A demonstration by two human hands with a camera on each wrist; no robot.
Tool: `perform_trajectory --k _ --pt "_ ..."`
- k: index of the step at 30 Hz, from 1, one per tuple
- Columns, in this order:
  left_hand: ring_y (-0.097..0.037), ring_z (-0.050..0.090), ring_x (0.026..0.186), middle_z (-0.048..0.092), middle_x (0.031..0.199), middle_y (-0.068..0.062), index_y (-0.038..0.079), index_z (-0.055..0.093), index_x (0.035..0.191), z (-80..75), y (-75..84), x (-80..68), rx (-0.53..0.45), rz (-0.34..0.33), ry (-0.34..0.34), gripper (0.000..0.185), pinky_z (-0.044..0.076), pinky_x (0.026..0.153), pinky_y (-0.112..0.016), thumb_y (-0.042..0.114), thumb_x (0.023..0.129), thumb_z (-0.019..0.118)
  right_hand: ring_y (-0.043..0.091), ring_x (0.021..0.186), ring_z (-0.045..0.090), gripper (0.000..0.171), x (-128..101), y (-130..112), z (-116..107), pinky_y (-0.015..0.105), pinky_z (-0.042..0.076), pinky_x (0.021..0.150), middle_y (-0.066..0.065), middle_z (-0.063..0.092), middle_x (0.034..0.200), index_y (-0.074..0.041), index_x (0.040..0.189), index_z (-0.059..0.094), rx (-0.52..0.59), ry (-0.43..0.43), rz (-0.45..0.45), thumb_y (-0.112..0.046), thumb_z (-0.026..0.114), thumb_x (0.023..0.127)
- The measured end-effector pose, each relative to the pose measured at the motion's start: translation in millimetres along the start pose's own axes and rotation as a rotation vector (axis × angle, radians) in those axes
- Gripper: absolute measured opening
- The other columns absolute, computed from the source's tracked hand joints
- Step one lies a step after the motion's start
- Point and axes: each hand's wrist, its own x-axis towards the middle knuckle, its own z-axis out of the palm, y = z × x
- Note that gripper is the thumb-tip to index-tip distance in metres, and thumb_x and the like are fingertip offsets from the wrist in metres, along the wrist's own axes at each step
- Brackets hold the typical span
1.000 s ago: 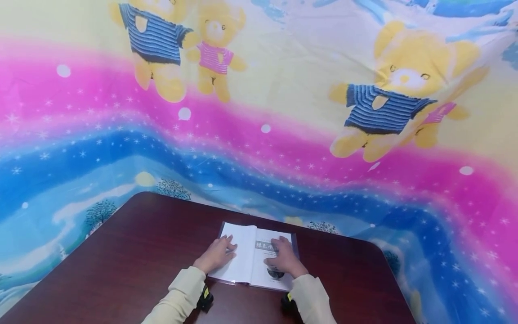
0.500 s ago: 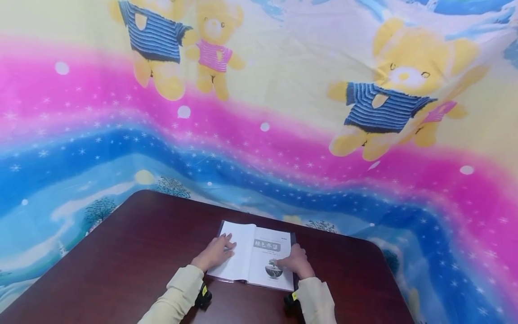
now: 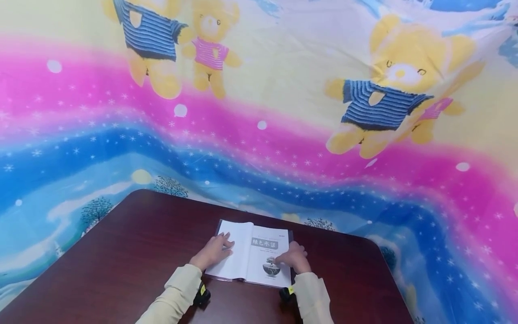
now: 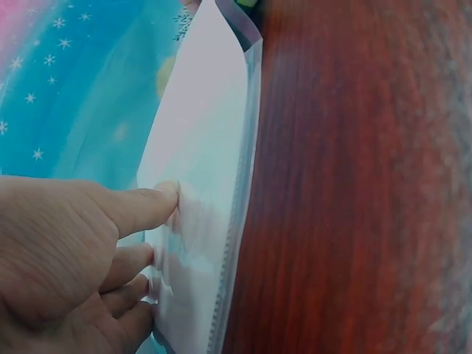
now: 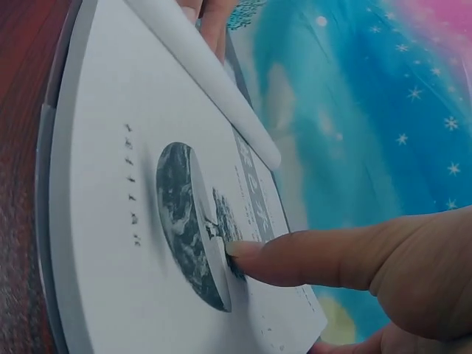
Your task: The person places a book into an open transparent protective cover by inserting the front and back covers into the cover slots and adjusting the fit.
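An open book (image 3: 259, 252) lies on the dark red-brown table (image 3: 133, 252), its right page showing a grey title bar and a round picture (image 5: 188, 228). My left hand (image 3: 217, 250) rests flat on the blank left page (image 4: 203, 147) with straight fingers (image 4: 144, 208). My right hand (image 3: 294, 258) is at the right page's outer edge. Its thumb (image 5: 295, 258) presses on the picture, and its fingers curl at the page edge. In the right wrist view my left hand's fingertips (image 5: 210, 15) show beyond the raised middle pages.
A bright cloth (image 3: 259, 112) printed with bears, pink and blue bands hangs behind the table and falls past its far edge. The table's rounded far corners are at left (image 3: 141, 193) and right (image 3: 372, 245). Both sleeves are cream.
My right hand slid from lying flat over the right page's middle to its outer edge, uncovering the title and picture. The left hand stayed on the left page.
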Motion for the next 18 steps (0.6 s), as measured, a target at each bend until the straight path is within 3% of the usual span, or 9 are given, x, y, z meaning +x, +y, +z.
perform_trajectory --k 5,9,12,15,18 --pt "-0.048 0.03 0.148 0.044 0.156 -0.023 -0.001 0.069 0.128 1.4 0.6 -0.2 -0.005 0.001 0.002 0.033 0.029 0.118 -0.062 0.01 0.097 0.068 0.033 0.086 0.056 0.054 1.4 4.9 -1.3 0.047 0.052 0.078 0.02 0.059 0.097 0.012 0.113 0.055 0.125 -0.031 -0.03 -0.002 0.085 0.071" --pt "-0.048 0.029 0.148 0.043 0.156 -0.023 -0.001 0.069 0.127 2.0 1.9 -0.4 -0.006 -0.003 -0.002 0.033 0.029 0.118 -0.062 0.011 0.097 0.068 0.028 0.081 0.063 0.039 7.7 13.2 -2.1 0.04 0.054 0.071 0.023 0.064 0.098 0.017 0.119 0.057 0.261 -0.043 -0.074 0.0 0.069 0.087" --pt "-0.048 0.028 0.149 0.042 0.157 -0.023 0.0 0.069 0.128 1.8 3.4 -0.6 -0.01 -0.01 -0.006 0.033 0.028 0.118 -0.063 0.011 0.097 0.068 0.024 0.083 0.067 0.037 14.2 20.0 -4.7 0.036 0.055 0.071 0.025 0.068 0.105 0.018 0.128 0.056 0.347 -0.039 -0.126 -0.004 0.054 0.099" --pt "-0.048 0.029 0.149 0.043 0.156 -0.023 -0.001 0.069 0.127 1.4 4.6 -1.6 -0.011 -0.012 -0.001 0.033 0.028 0.118 -0.063 0.011 0.097 0.068 0.025 0.09 0.07 0.041 16.7 25.2 -11.1 0.039 0.058 0.076 0.026 0.067 0.115 0.016 0.139 0.05 0.434 -0.108 -0.169 -0.008 0.047 0.106" --pt "-0.048 0.029 0.148 0.044 0.156 -0.023 -0.001 0.069 0.127 1.5 4.8 -2.3 -0.015 -0.008 0.003 0.032 0.029 0.118 -0.062 0.01 0.096 0.069 0.03 0.101 0.07 0.047 14.5 29.6 -20.1 0.047 0.06 0.081 0.028 0.063 0.127 0.011 0.15 0.039 0.475 -0.251 -0.2 -0.011 0.043 0.108"
